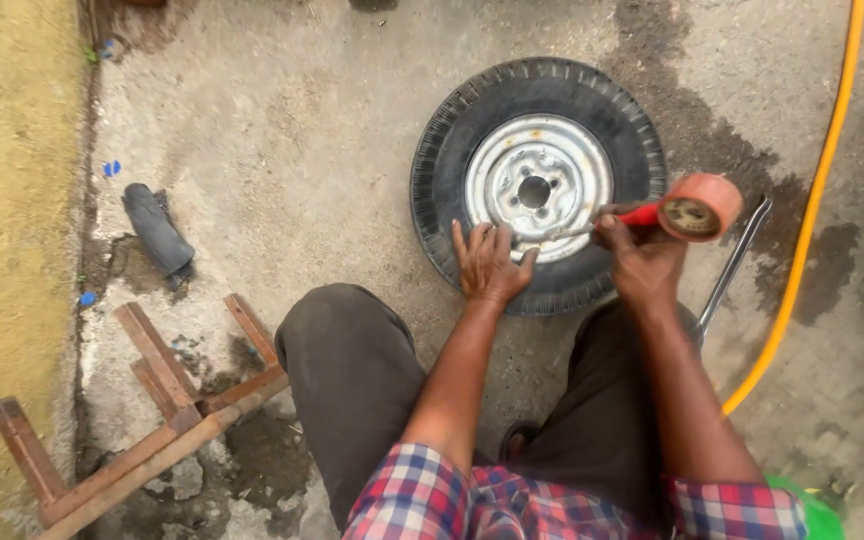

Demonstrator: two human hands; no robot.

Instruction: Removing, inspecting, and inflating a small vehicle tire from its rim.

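My right hand [642, 262] is closed on a red-handled screwdriver [652, 214], shaft running left to the steel rim [537, 185]. Left hand [490, 265] lies open, fingers spread flat on the tyre [442, 170] just beside the tip, holding nothing.

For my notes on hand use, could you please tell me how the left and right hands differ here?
The left hand lies open, fingers spread flat on the tyre and rim edge, holding nothing. The right hand is closed around a red-handled tool, its metal shaft pointing at the rim. Both reach the wheel's near side.
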